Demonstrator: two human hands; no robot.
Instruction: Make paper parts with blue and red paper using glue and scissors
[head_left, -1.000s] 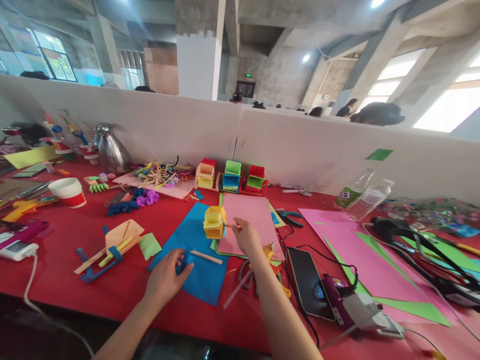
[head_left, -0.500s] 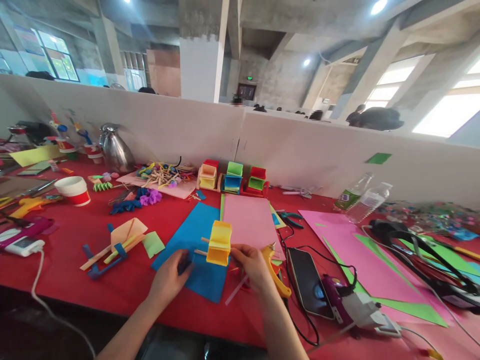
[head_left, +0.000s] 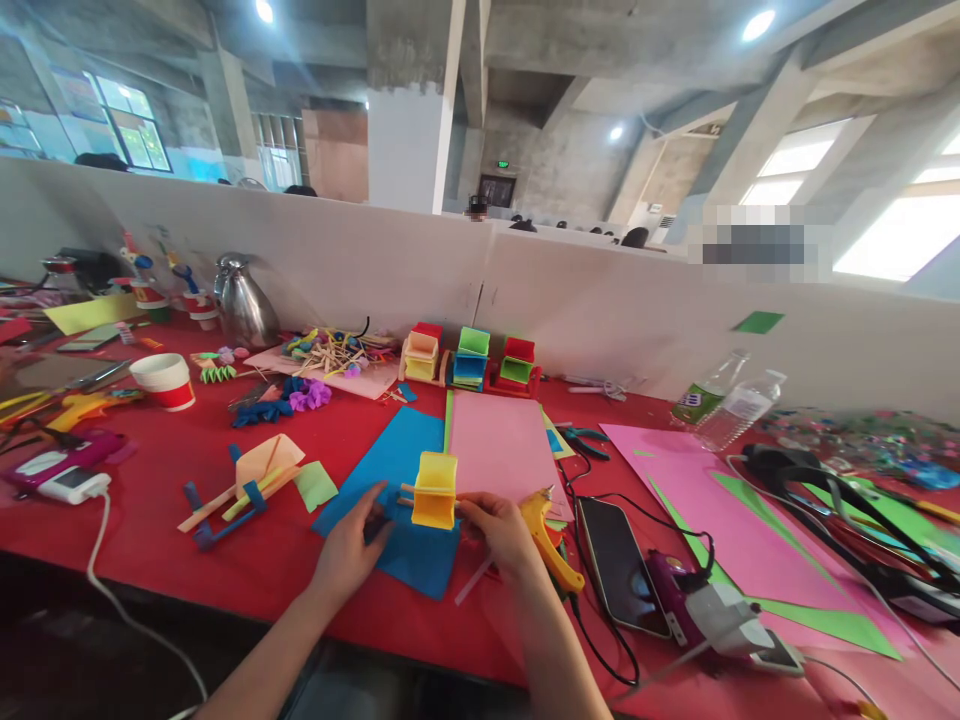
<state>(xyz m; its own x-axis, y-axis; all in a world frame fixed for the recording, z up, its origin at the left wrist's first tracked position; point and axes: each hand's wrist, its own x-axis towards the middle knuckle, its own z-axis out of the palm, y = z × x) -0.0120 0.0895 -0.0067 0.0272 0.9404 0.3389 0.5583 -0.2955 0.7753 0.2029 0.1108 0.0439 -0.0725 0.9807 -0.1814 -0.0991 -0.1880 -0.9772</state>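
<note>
A folded yellow paper piece [head_left: 435, 490] with small wooden sticks projecting from its left side is held above the table, in the middle. My right hand [head_left: 501, 532] pinches it at its right edge, between thumb and fingertips. On the left, my left hand [head_left: 352, 545] is open, thumb and fingers apart, close to the stick ends. Under them lies a sheet of blue paper [head_left: 401, 425], with pink paper [head_left: 495, 430] beside it. A yellow glue gun [head_left: 551, 550] rests just right of my right hand.
Three folded-paper models, including a blue-green one [head_left: 471, 358], stand by the white partition [head_left: 360, 265]. A stick-and-paper piece [head_left: 259, 480] lies left. A phone [head_left: 621, 565], cables and a power strip [head_left: 682, 600] occupy the right. Also there: a paper cup [head_left: 163, 382] and a steel jug [head_left: 247, 305].
The yellow paper piece has dropped slightly and turned a little in my right hand. My left hand has opened its fingers more beside the sticks. The camera view has shifted slightly.
</note>
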